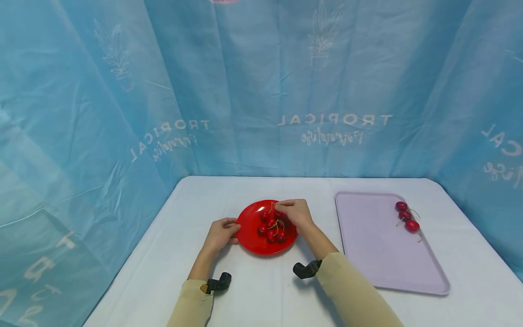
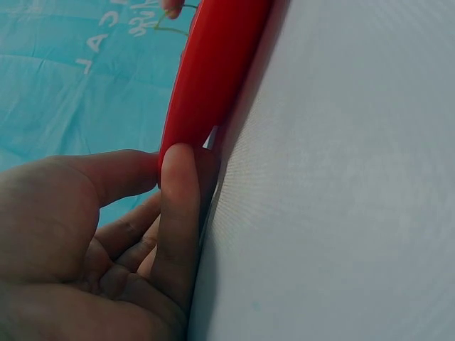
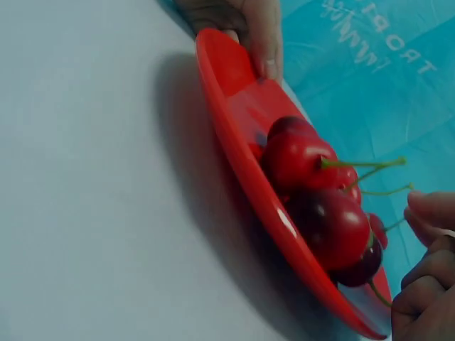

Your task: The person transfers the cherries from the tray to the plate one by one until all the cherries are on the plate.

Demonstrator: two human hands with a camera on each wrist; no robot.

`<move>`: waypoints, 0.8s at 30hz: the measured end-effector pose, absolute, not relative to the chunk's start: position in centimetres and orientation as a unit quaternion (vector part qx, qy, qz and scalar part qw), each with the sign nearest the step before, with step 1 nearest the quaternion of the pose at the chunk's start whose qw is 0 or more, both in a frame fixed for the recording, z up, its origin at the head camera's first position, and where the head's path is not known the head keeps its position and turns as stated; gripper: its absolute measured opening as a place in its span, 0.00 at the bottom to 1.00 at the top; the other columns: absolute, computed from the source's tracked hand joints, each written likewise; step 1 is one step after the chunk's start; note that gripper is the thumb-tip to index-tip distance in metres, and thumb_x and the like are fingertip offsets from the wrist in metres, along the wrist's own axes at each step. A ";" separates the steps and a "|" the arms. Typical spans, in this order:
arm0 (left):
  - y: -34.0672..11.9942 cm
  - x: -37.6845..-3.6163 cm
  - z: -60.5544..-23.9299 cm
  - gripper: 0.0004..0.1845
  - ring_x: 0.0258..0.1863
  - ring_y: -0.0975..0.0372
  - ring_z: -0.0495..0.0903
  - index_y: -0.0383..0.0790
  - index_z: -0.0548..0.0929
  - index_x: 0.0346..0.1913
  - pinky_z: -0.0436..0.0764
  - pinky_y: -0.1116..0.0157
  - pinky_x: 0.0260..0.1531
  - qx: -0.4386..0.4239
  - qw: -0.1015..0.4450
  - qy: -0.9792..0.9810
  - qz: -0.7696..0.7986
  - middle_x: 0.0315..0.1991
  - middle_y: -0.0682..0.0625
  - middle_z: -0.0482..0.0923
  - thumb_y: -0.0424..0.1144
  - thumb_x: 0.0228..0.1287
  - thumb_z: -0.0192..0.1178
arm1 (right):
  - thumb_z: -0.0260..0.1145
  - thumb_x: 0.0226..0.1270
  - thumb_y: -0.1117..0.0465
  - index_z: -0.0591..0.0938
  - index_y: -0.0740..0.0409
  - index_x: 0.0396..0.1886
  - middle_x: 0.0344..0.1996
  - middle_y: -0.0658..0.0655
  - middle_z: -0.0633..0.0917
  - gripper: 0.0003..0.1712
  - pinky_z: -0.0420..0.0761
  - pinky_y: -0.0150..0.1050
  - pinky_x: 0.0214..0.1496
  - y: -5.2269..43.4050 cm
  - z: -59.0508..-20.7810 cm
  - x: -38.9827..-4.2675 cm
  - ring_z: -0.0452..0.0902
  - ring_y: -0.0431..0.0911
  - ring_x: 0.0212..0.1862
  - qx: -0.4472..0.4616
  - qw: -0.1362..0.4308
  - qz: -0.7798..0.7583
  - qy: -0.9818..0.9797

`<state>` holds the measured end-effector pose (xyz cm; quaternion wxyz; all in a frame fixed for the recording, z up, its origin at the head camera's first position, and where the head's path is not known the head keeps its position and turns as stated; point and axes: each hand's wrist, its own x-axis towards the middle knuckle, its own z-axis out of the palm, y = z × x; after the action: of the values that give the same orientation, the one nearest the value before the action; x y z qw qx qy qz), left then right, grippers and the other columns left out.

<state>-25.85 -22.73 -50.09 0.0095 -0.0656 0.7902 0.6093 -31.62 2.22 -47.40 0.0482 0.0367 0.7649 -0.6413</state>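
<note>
Gripping the plate (image 1: pixel 250 241) by its rim in the left hand (image 1: pixel 219 235), probably for steadiness. Over the cherries (image 1: pixel 271 229) heaped there, pinching a stem (image 3: pixel 394 224) in the right hand (image 1: pixel 297 212), though hard to confirm. At the tray's (image 1: pixel 384 245) right edge, three more cherries (image 1: pixel 404 215).

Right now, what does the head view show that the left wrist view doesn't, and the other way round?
Only the head view shows the lilac tray, three cherries along its right edge, and the beige sleeves.

Only the left wrist view shows the underside of the red plate, with a finger of the left hand against it.

Both share the plate, the left hand at its rim, part of the right hand, the white tabletop and the blue curtain with lettering.
</note>
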 end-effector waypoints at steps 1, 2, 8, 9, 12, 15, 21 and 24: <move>-22.7 -25.9 -50.1 0.18 0.22 0.58 0.81 0.35 0.78 0.56 0.84 0.63 0.29 -0.066 0.010 0.790 0.609 0.41 0.43 0.81 0.38 0.65 0.62 | 0.72 0.59 0.56 0.88 0.56 0.39 0.40 0.54 0.85 0.11 0.79 0.46 0.53 2.4 -47.4 -31.7 0.76 0.50 0.50 0.036 0.045 -0.641 0.765; -22.7 -25.9 -50.1 0.18 0.22 0.58 0.81 0.35 0.78 0.56 0.84 0.63 0.29 -0.067 0.009 0.790 0.609 0.41 0.43 0.81 0.38 0.65 0.62 | 0.72 0.59 0.55 0.88 0.56 0.40 0.41 0.54 0.85 0.12 0.79 0.46 0.53 2.6 -47.4 -31.7 0.76 0.50 0.50 0.034 0.043 -0.640 0.766; -22.5 -25.9 -50.0 0.18 0.22 0.58 0.81 0.35 0.78 0.56 0.84 0.63 0.29 -0.069 0.007 0.791 0.607 0.41 0.43 0.81 0.37 0.66 0.61 | 0.70 0.60 0.53 0.87 0.57 0.42 0.45 0.55 0.84 0.15 0.80 0.44 0.51 3.6 -47.1 -31.3 0.75 0.50 0.51 0.026 0.032 -0.638 0.769; -22.4 -25.9 -50.0 0.18 0.22 0.58 0.81 0.35 0.78 0.56 0.84 0.63 0.29 -0.069 0.008 0.792 0.607 0.41 0.43 0.81 0.37 0.66 0.61 | 0.70 0.60 0.53 0.87 0.57 0.43 0.45 0.56 0.84 0.15 0.80 0.44 0.51 3.8 -47.1 -31.2 0.75 0.50 0.50 0.026 0.031 -0.636 0.771; -22.3 -25.8 -49.9 0.18 0.23 0.57 0.81 0.35 0.78 0.56 0.84 0.63 0.29 -0.069 0.008 0.793 0.605 0.41 0.43 0.81 0.37 0.66 0.61 | 0.70 0.60 0.53 0.87 0.57 0.42 0.45 0.56 0.84 0.15 0.79 0.45 0.51 4.4 -47.2 -31.1 0.74 0.50 0.50 0.023 0.024 -0.629 0.777; -22.3 -25.7 -49.8 0.18 0.23 0.57 0.81 0.35 0.78 0.56 0.84 0.63 0.30 -0.071 0.008 0.792 0.606 0.41 0.43 0.81 0.37 0.65 0.61 | 0.70 0.60 0.53 0.87 0.57 0.42 0.44 0.56 0.84 0.15 0.79 0.45 0.51 5.0 -47.4 -31.1 0.74 0.51 0.50 0.017 0.021 -0.624 0.781; -22.3 -25.8 -49.9 0.18 0.23 0.58 0.81 0.34 0.78 0.56 0.84 0.64 0.29 -0.071 0.010 0.792 0.607 0.41 0.43 0.81 0.37 0.66 0.61 | 0.70 0.60 0.51 0.88 0.55 0.41 0.44 0.54 0.84 0.15 0.79 0.46 0.49 6.4 -47.7 -31.0 0.73 0.51 0.49 -0.006 0.005 -0.595 0.804; -22.3 -25.8 -50.0 0.18 0.22 0.58 0.81 0.34 0.78 0.56 0.84 0.65 0.28 -0.068 0.007 0.790 0.609 0.41 0.43 0.81 0.37 0.66 0.61 | 0.69 0.60 0.50 0.88 0.55 0.41 0.45 0.55 0.84 0.16 0.77 0.47 0.49 7.1 -47.7 -30.7 0.73 0.52 0.50 -0.011 -0.007 -0.582 0.813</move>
<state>-25.83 -22.28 -50.05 0.0074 -0.0675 0.7903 0.6089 -30.73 7.13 -47.68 -0.0070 -0.0113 0.8127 -0.5825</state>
